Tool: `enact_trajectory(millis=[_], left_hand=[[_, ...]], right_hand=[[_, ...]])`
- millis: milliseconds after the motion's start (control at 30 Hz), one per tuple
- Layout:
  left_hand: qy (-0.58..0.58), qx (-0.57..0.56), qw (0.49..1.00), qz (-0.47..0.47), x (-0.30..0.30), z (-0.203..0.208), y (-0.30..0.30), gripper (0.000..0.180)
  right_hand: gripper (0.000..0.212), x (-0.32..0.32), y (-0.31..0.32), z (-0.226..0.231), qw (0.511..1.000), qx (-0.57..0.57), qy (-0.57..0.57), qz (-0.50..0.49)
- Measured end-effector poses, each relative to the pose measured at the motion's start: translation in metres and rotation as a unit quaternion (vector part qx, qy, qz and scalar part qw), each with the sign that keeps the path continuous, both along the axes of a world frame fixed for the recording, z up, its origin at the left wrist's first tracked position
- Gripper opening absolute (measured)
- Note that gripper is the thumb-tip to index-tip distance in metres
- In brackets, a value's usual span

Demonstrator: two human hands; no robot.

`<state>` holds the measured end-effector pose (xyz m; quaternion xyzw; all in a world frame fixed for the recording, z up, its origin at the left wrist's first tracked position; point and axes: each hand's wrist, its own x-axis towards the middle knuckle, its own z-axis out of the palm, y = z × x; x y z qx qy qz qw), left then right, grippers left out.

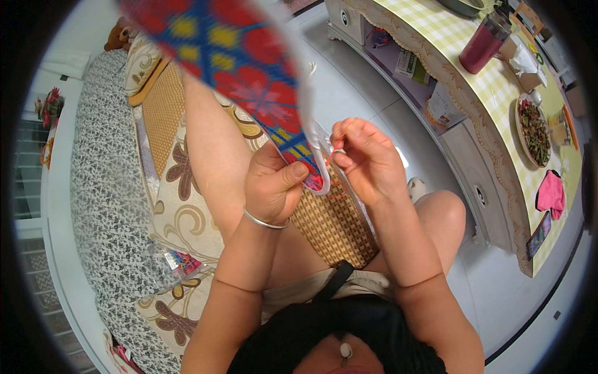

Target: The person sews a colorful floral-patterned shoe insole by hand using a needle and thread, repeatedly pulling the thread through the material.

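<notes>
My left hand (272,187), with a silver bangle at its wrist, grips the near rounded end of an embroidered insole (261,90). Its thumb lies on the patterned face. Red flowers, blue lines and yellow blocks cover that face, and a white edging runs round it. The far end is blurred and runs out of the top of the picture. Just right of the near end, my right hand (372,163) is closed in a pinch on a red thread (330,156), which reaches toward the insole's edge. Whether a needle is in those fingers I cannot tell.
I sit on a sofa with a patterned cover (187,218); a clear packet of coloured thread (184,263) lies at left. On the right, a cabinet with a checked cloth (436,31) bears a dark red tumbler (483,47), a plate of food (534,131), pink cloth (550,194) and a phone (539,235).
</notes>
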<state>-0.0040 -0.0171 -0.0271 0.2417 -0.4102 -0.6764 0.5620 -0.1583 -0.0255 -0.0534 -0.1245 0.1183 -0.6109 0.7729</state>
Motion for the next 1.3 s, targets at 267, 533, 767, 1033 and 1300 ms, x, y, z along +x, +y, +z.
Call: enact_trajectory(millis=[267,533,767,1033,1300], left_hand=[[0.271,0.083,0.939,-0.196,0.002,-0.005,-0.01,0.015],[0.401,0.221,0.851,-0.255,-0.012,-0.016,0.003,0.013],[0.41,0.247,0.839,-0.261,-0.014,-0.022,0.002,0.011],[0.396,0.243,0.846,-0.262,-0.014,-0.021,0.001,0.01],[0.389,0.243,0.85,-0.259,-0.012,-0.022,0.001,0.011]], right_hand=[[0.012,-0.041,0.005,0.033,0.984,-0.097,-0.048,-0.143],[0.017,-0.008,0.041,0.063,0.75,-0.278,0.535,-0.27],[0.016,0.005,0.037,0.049,0.67,-0.331,0.56,-0.358],[0.018,0.005,0.039,0.051,0.68,-0.333,0.554,-0.347],[0.017,0.006,0.038,0.049,0.684,-0.339,0.545,-0.347]])
